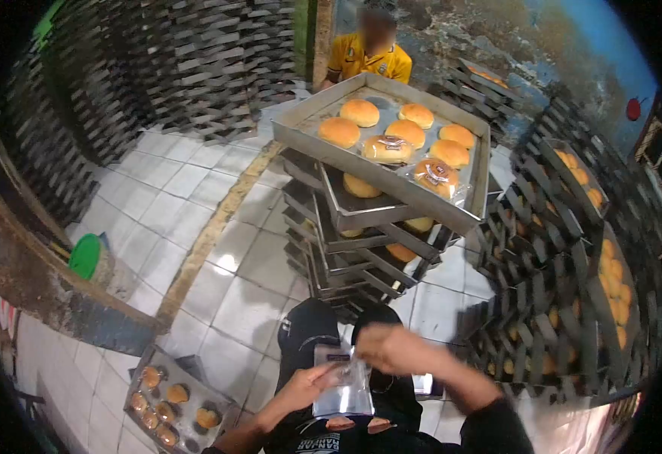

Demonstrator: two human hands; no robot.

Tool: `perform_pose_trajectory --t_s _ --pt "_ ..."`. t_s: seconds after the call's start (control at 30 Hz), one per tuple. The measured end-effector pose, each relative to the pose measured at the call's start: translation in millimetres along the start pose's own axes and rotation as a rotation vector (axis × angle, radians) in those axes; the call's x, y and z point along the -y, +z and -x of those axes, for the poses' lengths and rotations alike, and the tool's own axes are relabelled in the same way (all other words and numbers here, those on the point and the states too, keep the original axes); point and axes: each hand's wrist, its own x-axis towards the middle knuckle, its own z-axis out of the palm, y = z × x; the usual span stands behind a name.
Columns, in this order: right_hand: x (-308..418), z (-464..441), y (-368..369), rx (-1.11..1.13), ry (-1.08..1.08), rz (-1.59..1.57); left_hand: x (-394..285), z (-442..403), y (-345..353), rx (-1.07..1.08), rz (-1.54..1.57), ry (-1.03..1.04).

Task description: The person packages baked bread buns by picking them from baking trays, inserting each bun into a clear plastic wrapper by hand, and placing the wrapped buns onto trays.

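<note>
A clear plastic bag with dark print near its top lies over my lap, among what may be a stack of such bags. My left hand pinches its upper left side between thumb and fingers. Close by on the right, my right hand is curled, a little blurred, near the bag's upper edge; what its fingertips hold is hidden. In front of my knees, a metal tray of round golden buns tops a crooked stack of trays. Two buns at its near side are in printed clear bags, such as this wrapped bun.
At lower left a floor tray holds several wrapped buns. Tall stacks of bun trays rise on the right. More stacked trays line the back left. A person in a yellow shirt sits beyond the stack. A green lid is at left.
</note>
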Motion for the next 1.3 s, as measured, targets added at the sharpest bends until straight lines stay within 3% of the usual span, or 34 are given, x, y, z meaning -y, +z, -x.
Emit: perform_pose_trajectory --t_s 0.03,0.07,0.1,0.17,0.2,0.27,0.33,0.43,0.47,0.57,0.63,0.67,0.7,0.77,0.8,0.9,0.93,0.97,1.03,1.07,1.1,1.17,1.23,1.3 --pt "15.5 -30.3 -61.5 -0.193 -0.08 -0.003 32.2 -12.6 -8.9 0.208 0.364 0.073" --pt "17.3 -62.2 -119.2 -0.309 -0.187 0.167 33.5 -22.1 -13.4 0.127 0.432 0.074" --pt "-1.9 -94.4 -160.6 -0.439 -0.235 0.084 31.4 -29.3 -18.7 0.041 0.499 0.077" --pt "-13.0 -160.8 -226.2 -0.566 0.114 -0.004 24.4 -43.8 -30.4 -0.158 0.533 0.089" --pt "-67.5 -203.2 -248.7 -0.554 0.098 0.072 22.3 -52.7 -34.0 -0.258 0.555 0.1" --pt "-126.1 -259.0 -276.8 -0.407 0.404 0.322 25.8 -64.9 -31.0 -0.232 0.722 0.195" --pt "-152.2 -287.9 -272.8 -0.188 0.513 0.499 52.1 -69.0 -28.9 -0.185 0.678 0.153" --pt "-160.9 -298.1 -252.4 -0.349 0.693 0.247 52.5 -61.8 -30.6 -0.252 0.555 0.189" --pt "-181.4 -297.6 -254.7 -0.349 0.506 0.422 54.3 -61.8 -31.2 -0.248 0.623 0.203" --pt "-119.8 -282.5 -249.1 -0.293 0.258 -0.046 55.6 -67.2 -36.0 -0.282 0.749 0.167" --pt "-88.2 -274.2 -239.7 -0.267 0.463 -0.154 41.8 -70.9 -41.8 -0.358 0.797 0.146" --pt "-82.5 -265.5 -247.8 -0.272 0.397 -0.233 49.5 -79.6 -47.2 -0.337 0.858 0.24" --pt "-73.8 -255.6 -248.1 -0.269 0.327 -0.316 33.6 -78.0 -53.5 -0.419 0.92 0.185" --pt "-49.1 -232.4 -230.9 -0.656 0.181 -0.436 15.7 -86.4 -72.9 -0.56 1.066 0.165" --pt "-31.2 -215.0 -212.7 -0.828 0.087 -0.49 -0.6 -81.6 -86.4 -0.489 1.124 0.218" --pt "38.7 -152.7 -126.5 -0.714 0.166 -0.716 16.4 -114.8 -114.1 -0.615 1.229 0.216" --pt "42.3 -133.4 -80.1 -0.674 0.169 -0.313 40.7 -140.6 -118.3 -0.575 1.189 0.249" --pt "48.3 -115.0 -30.3 -0.614 0.163 -0.429 30.5 -142.9 -115.3 -0.564 1.148 0.232" --pt "32.6 -89.5 33.2 -0.619 -0.174 -0.083 -24.7 -121.2 -96.8 -0.574 1.067 0.149" --pt "6.9 -82.3 50.3 -0.677 -0.176 0.031 -44.6 -111.2 -81.8 -0.55 1.083 0.193" --pt "-1.6 -74.9 53.4 -0.733 -0.171 0.143 -50.6 -113.3 -71.7 -0.459 1.137 0.219" --pt "-0.6 -63.1 53.4 -0.93 -0.046 0.075 -65.8 -104.4 -54.3 -0.419 1.089 0.141" --pt "8.7 -61.1 37.0 -0.885 -0.118 0.186 -71.3 -93.3 -40.4 -0.301 1.109 0.096" --pt "15.4 -65.6 44.5 -0.843 0.028 0.118 -78.3 -77.5 -27.1 -0.369 1.08 0.092"
